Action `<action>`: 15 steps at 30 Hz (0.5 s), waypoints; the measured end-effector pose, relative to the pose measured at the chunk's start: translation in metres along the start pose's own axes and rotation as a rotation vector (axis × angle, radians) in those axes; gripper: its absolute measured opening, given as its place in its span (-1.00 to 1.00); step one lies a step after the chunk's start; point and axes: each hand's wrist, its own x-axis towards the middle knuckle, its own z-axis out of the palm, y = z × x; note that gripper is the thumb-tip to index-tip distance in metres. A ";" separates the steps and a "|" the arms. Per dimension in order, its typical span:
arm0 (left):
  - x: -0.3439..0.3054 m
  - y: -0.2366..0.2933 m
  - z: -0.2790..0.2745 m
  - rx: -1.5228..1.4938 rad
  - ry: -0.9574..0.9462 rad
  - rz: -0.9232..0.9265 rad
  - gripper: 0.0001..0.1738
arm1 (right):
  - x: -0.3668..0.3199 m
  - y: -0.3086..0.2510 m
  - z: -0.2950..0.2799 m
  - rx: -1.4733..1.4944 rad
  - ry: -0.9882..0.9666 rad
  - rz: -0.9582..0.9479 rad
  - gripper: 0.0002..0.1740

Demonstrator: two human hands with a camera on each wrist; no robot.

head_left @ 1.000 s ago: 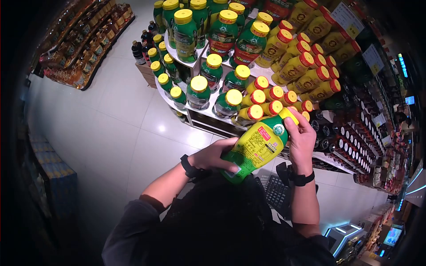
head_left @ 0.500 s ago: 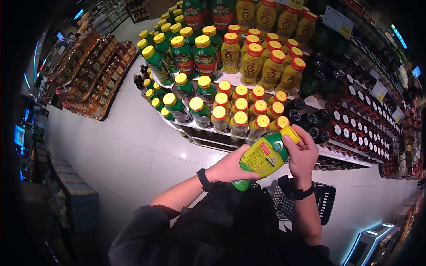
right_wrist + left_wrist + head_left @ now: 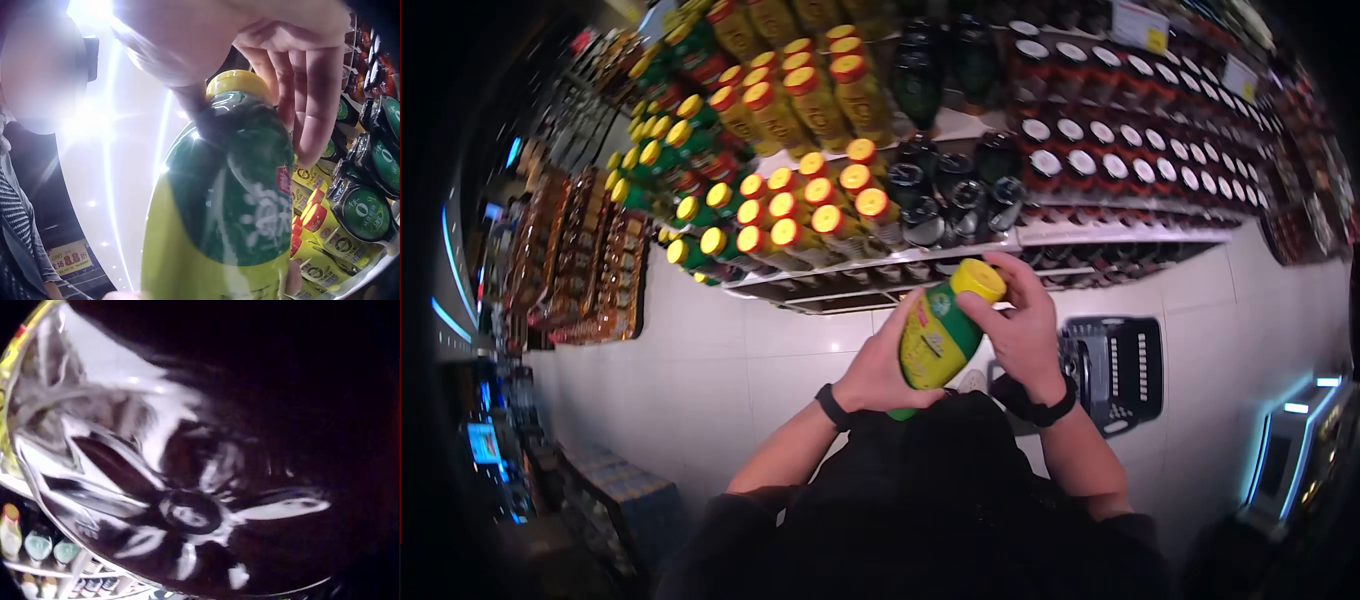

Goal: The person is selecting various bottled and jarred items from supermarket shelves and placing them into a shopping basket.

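In front of the body, a plastic drink bottle [image 3: 940,345] with a green shoulder, yellow label and yellow cap [image 3: 979,281] is held tilted, cap up and to the right. My left hand [image 3: 878,372] grips its lower body, thumb across the front. At the top, my right hand [image 3: 1025,330] holds the cap between thumb and fingers. The right wrist view has the bottle [image 3: 219,206] close up, the right hand [image 3: 250,44] over its cap. Filling much of the left wrist view is the bottle's shiny, ridged base [image 3: 190,512]; the left hand is hidden there.
Ahead stands a tiered display shelf [image 3: 800,275] of yellow bottles [image 3: 805,105], dark bottles [image 3: 955,185] and white-capped bottles [image 3: 1090,160]. A black shopping basket [image 3: 1142,375] is on the floor at right. Stacked boxes [image 3: 625,495] stand lower left.
The head view has swung to the right, so the shelf's yellow bottles now lie further left. Both hands keep hold of the bottle, which stands steeper in view, its label turned partly away.
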 end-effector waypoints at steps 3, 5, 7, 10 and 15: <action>0.003 -0.009 0.012 -0.333 -0.231 -0.016 0.35 | -0.024 -0.002 -0.024 -0.190 -0.096 0.017 -0.26; 0.002 -0.020 0.018 -0.370 -0.399 -0.124 0.29 | -0.036 0.009 -0.037 -0.122 -0.115 0.037 -0.28; 0.003 -0.021 0.025 -0.359 -0.515 -0.175 0.26 | -0.050 0.013 -0.055 -0.130 -0.107 0.090 -0.28; 0.017 -0.015 0.037 -0.279 -0.580 -0.170 0.24 | -0.062 0.016 -0.073 -0.150 -0.079 0.093 -0.26; 0.043 -0.008 0.050 -0.165 -0.644 -0.032 0.46 | -0.073 0.007 -0.091 -0.286 0.020 -0.020 -0.29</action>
